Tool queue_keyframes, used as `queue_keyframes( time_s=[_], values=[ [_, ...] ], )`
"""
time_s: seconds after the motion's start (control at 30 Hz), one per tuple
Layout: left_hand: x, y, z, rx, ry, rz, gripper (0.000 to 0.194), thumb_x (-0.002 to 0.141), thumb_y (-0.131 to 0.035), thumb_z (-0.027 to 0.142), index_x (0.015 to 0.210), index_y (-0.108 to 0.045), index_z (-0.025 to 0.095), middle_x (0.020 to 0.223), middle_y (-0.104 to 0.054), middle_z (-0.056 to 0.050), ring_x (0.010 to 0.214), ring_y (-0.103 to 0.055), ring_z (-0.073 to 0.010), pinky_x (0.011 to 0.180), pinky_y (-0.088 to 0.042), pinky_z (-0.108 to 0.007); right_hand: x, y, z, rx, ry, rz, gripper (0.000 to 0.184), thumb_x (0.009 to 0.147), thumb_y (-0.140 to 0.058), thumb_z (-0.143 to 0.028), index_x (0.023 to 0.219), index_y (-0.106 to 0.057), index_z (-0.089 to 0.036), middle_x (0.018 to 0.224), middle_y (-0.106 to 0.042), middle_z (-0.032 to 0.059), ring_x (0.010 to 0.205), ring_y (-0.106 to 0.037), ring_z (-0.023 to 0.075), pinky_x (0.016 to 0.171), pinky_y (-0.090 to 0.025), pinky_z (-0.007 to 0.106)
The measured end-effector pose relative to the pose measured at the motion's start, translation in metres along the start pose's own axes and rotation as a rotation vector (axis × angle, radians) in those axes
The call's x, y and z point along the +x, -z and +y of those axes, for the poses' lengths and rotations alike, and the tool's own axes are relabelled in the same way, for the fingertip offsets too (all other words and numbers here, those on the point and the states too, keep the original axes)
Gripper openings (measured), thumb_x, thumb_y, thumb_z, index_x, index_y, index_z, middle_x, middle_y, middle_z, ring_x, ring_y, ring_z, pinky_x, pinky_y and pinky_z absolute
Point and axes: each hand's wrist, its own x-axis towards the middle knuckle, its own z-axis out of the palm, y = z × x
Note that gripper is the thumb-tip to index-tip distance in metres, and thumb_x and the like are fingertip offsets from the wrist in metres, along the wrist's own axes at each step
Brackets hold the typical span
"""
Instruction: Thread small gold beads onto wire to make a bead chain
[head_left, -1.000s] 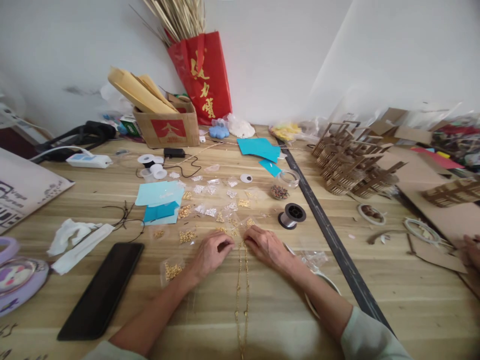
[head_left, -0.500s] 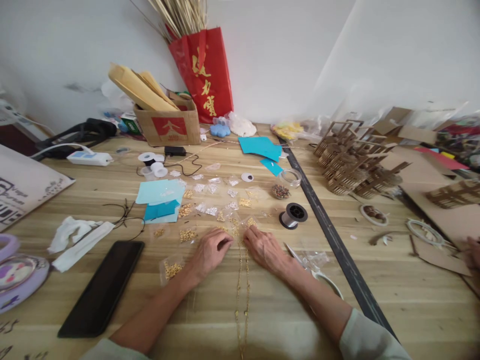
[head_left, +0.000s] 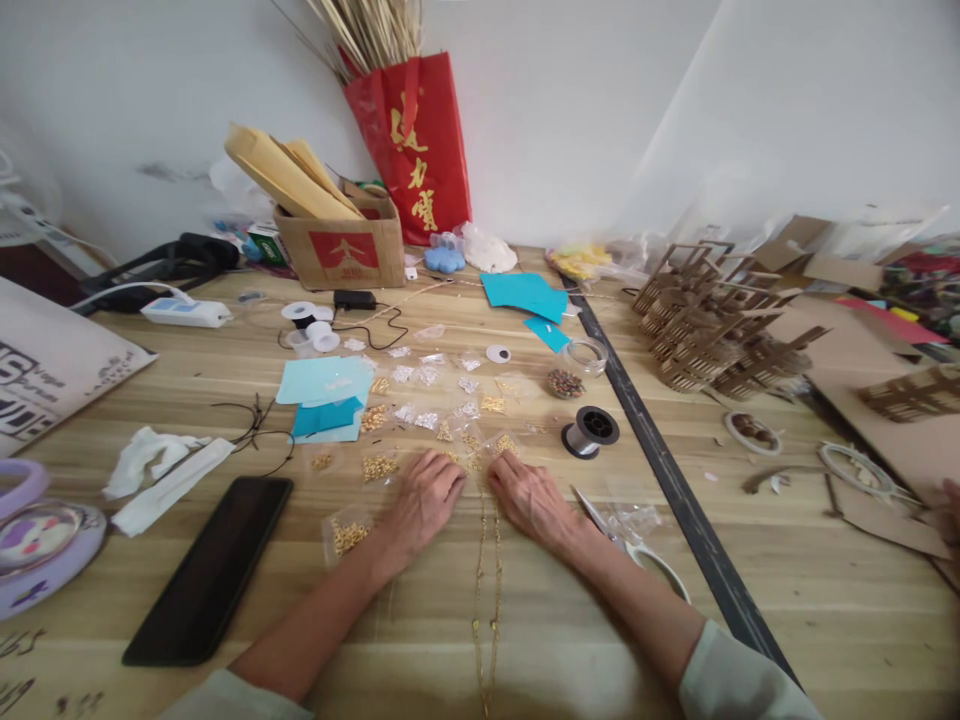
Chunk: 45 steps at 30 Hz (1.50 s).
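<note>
My left hand (head_left: pixel 427 500) rests low over the table with its fingers curled in. Close beside it, my right hand (head_left: pixel 529 503) is closed too, fingertips pointing toward the left hand. What either pinches is too small or hidden to make out. A gold chain necklace (head_left: pixel 496 580) with small beads runs in two strands from the gap between the hands down toward my body. Small bags of gold beads (head_left: pixel 380 468) lie around the fingertips, and another bag of gold rings (head_left: pixel 349 537) sits by my left wrist. Scissors (head_left: pixel 596 512) lie partly under my right forearm.
A wire spool (head_left: pixel 591 436) stands right of my hands. A black phone (head_left: pixel 210 570) lies at left, near blue cards (head_left: pixel 326 380). Wooden mini baskets (head_left: pixel 712 320), a cardboard box (head_left: pixel 341 250) and a red bag (head_left: pixel 420 140) stand behind. Another person's hand (head_left: pixel 951 515) shows at the right edge.
The view has shifted slightly, so everything sits a little farther right. My left hand has turned a bit, its fingers now more curled and knuckles up. The right hand stays nearly still.
</note>
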Motion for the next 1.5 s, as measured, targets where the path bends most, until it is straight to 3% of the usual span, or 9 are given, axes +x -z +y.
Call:
queue_keyframes(
  time_s=[0.3, 0.67, 1.0, 1.5],
  values=[
    [0.000, -0.002, -0.001, -0.042, 0.012, -0.026, 0.016, 0.088, -0.052, 0.015, 0.074, -0.061, 0.017, 0.075, -0.062, -0.004, 0.078, -0.053, -0.0201, 0.072, -0.045, -0.033, -0.001, 0.004, -0.004, 0.125, 0.066, 0.095, 0.008, 0.091, -0.048, -0.018, 0.084, -0.052, -0.017, 0.082, -0.056, 0.0020, 0.065, -0.052, 0.0124, 0.054, -0.028, 0.025],
    [-0.003, 0.001, 0.000, -0.019, -0.009, -0.020, 0.019, 0.089, -0.049, 0.015, 0.075, -0.061, 0.017, 0.075, -0.062, -0.004, 0.078, -0.053, -0.0196, 0.074, -0.046, -0.034, -0.005, 0.003, 0.006, 0.231, 0.037, 0.154, 0.003, 0.086, -0.051, -0.020, 0.088, -0.051, -0.018, 0.081, -0.055, 0.0010, 0.065, -0.053, 0.0122, 0.056, -0.032, 0.023],
    [-0.004, 0.006, 0.002, 0.027, -0.082, -0.039, 0.018, 0.088, -0.050, 0.013, 0.072, -0.059, 0.017, 0.073, -0.060, -0.005, 0.077, -0.052, -0.0204, 0.072, -0.047, -0.034, -0.005, 0.005, 0.011, 0.104, -0.004, 0.135, 0.011, 0.091, -0.046, -0.017, 0.081, -0.052, -0.017, 0.078, -0.055, 0.0009, 0.062, -0.051, 0.0106, 0.054, -0.027, 0.023],
    [-0.001, 0.007, 0.002, -0.027, -0.097, -0.036, 0.017, 0.087, -0.051, 0.012, 0.073, -0.059, 0.017, 0.073, -0.060, -0.005, 0.078, -0.052, -0.0197, 0.072, -0.047, -0.033, 0.000, 0.009, 0.008, 0.128, 0.024, 0.130, 0.014, 0.094, -0.043, -0.015, 0.091, -0.057, -0.016, 0.085, -0.055, 0.0034, 0.070, -0.052, 0.0127, 0.058, -0.032, 0.024]
  ],
)
